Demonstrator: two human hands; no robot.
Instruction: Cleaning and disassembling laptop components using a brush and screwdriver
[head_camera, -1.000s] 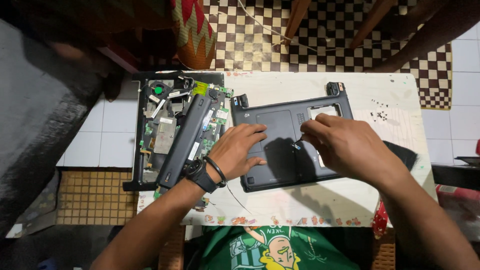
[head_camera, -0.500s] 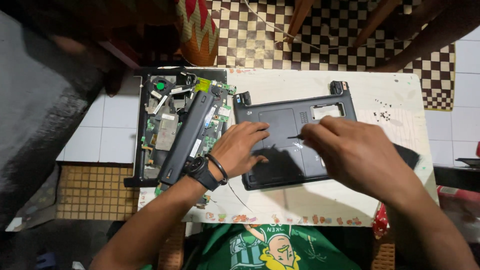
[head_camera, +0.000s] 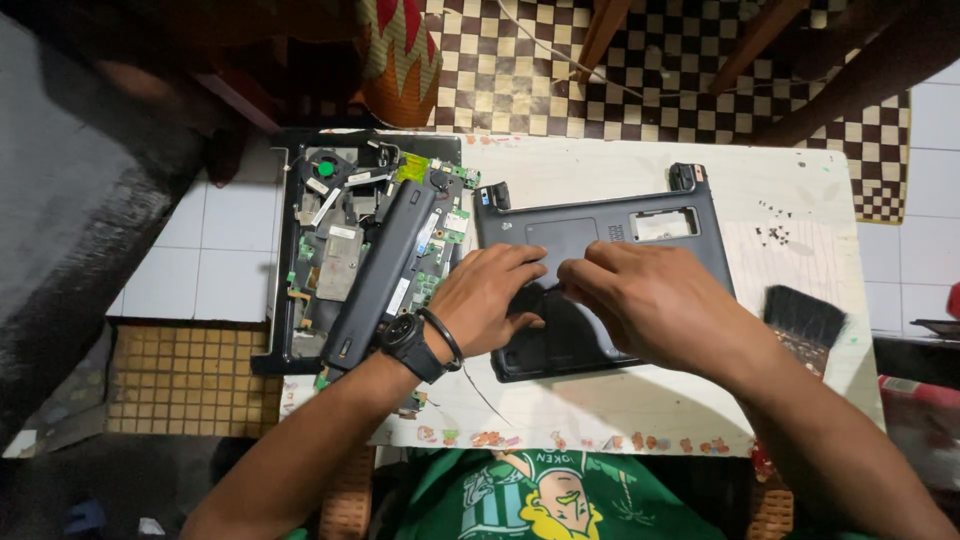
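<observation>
White tile and checkered floor surround a small white table (head_camera: 620, 420) seen from above, its front edge trimmed with little coloured marks. Biggest item on it is the dark laptop base cover (head_camera: 610, 225), lying flat at table centre, hinge tabs toward the far side, a rectangular cutout near its far right corner. Left of the cover, touching or nearly so, sits the opened laptop chassis (head_camera: 310, 270), overhanging the left table edge, with a green circuit board (head_camera: 440, 245) and fan exposed. A long black battery (head_camera: 385, 270) lies diagonally across the chassis. Left hand (head_camera: 485, 300) rests palm down on the cover's near left part, fingers spread flat and loosely apart, clamped on nothing; black watch (head_camera: 405, 340) and thin bracelet on that wrist. Right hand (head_camera: 650, 300) is on the cover's middle, fingertips curled toward the left hand's fingers, nearly touching them; cannot tell if it pinches anything, fingers hide it. Black brush (head_camera: 805, 315) lies on the table right of the cover, partly behind the right forearm. Tiny dark screws (head_camera: 775, 235) are scattered near the far right, well apart from the hands. Green printed shirt shows at bottom.
</observation>
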